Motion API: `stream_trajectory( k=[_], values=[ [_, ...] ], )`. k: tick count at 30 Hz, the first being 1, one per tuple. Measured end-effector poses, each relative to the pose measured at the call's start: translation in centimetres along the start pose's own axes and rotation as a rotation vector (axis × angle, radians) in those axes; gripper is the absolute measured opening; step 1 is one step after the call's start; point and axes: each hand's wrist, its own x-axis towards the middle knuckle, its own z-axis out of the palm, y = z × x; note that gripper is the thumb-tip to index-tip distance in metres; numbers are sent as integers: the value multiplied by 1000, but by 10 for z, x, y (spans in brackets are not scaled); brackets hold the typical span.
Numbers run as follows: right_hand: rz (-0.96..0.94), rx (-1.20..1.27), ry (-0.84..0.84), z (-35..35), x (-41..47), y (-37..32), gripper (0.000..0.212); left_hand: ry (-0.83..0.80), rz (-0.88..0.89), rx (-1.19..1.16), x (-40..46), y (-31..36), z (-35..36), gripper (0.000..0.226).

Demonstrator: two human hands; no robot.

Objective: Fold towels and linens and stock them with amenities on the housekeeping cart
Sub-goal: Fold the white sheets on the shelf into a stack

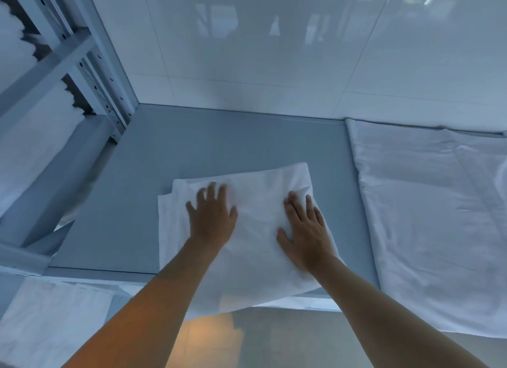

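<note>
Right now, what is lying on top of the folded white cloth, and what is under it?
Both hands rest flat on the folded white cloth: left hand, right hand. Under it is the grey table; its near edge overhangs. Anything between its layers is hidden.

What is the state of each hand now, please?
Left hand: open, fingers spread, pressing flat on the folded linen.
Right hand: open, flat on the same linen.

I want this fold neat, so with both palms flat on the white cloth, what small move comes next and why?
Probably slide the folded white cloth back onto the grey table first: its near edge hangs over the table's front. The left hand and right hand already press flat on it, so pushing away looks easy.
</note>
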Motion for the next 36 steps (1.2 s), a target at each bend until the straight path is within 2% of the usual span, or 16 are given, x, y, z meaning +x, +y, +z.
stream_trajectory(
  k=[2, 3, 6, 9, 13, 17, 21, 23, 26, 33, 36],
  values=[
    [13, 6, 20, 2, 0, 1, 76, -74, -261, -64, 16, -18, -9, 70],
    [11, 0, 24, 3, 1, 2, 76, -107, -316, -45, 15, -27, -9, 73],
    [8, -14, 37, 4, 0, 0, 74, -165, -271, 44, -6, -38, 0, 71],
    [15, -9, 35, 3, 0, -2, 75, -154, -306, 68, -16, -36, 7, 73],
    [39, 5, 24, 1, -2, -7, 76, -129, -341, -68, -10, -34, 5, 67],
    [78, 69, 49, -2, -6, -7, 80, 26, -224, -310, -21, -49, -1, 44],
    [143, 194, 88, -5, -6, -6, 86, 325, -149, -336, -40, -66, -13, 36],
    [133, 220, 91, -4, -6, -9, 87, 286, -231, -349, -62, -75, 0, 37],
    [84, 163, 58, 1, -7, -13, 85, 97, -376, -299, -84, -85, 26, 41],
    [157, 38, -50, -6, 10, -24, 83, 89, -322, -171, -49, -97, 18, 34],
    [-52, -24, 72, -20, 29, -35, 77, 162, -222, -106, -39, -85, 7, 35]
  ],
)
